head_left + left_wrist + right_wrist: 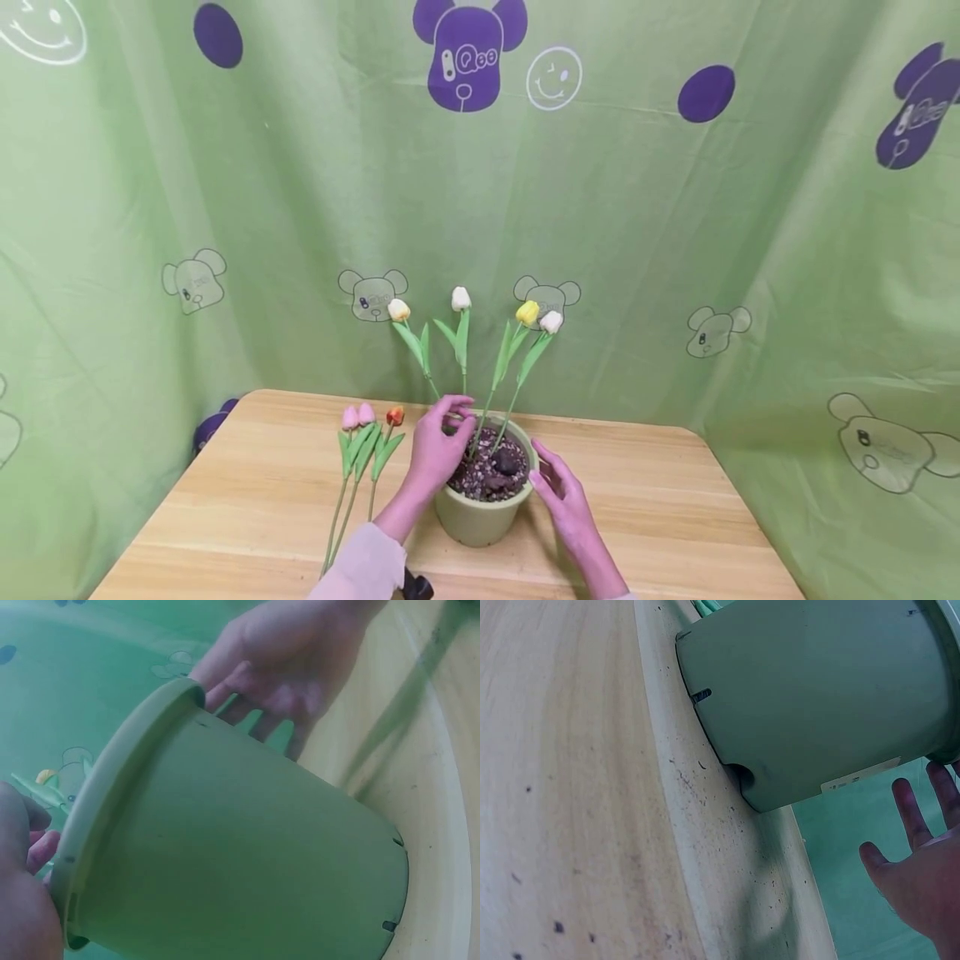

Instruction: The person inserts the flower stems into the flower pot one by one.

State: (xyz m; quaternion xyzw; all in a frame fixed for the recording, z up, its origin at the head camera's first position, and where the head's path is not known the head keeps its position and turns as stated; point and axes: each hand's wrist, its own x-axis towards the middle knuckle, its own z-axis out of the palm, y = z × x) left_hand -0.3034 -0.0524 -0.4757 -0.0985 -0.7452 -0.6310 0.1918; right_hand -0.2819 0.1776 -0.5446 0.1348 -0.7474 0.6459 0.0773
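A light green plant pot [477, 518] filled with dark soil stands on the table. Two tulips on its right side, a yellow one [528, 313] and a white one [551, 322], rise from the soil. Farther left stand a white-and-orange tulip [399, 310] and another white tulip [461, 298]; their lower stems are hidden by my left hand [438, 446]. That hand reaches over the pot's left rim with bent fingers; whether it pinches a stem is hidden. My right hand [567, 502] is at the right rim, its fingers spread and loosely bent.
Two pink tulips [358, 417] and an orange-red tulip [395, 415] lie on the wooden table [645, 492] left of the pot. A black object [417, 587] sits by the left sleeve. Bits of soil [559, 928] dot the tabletop. A green patterned curtain [615, 208] surrounds the table.
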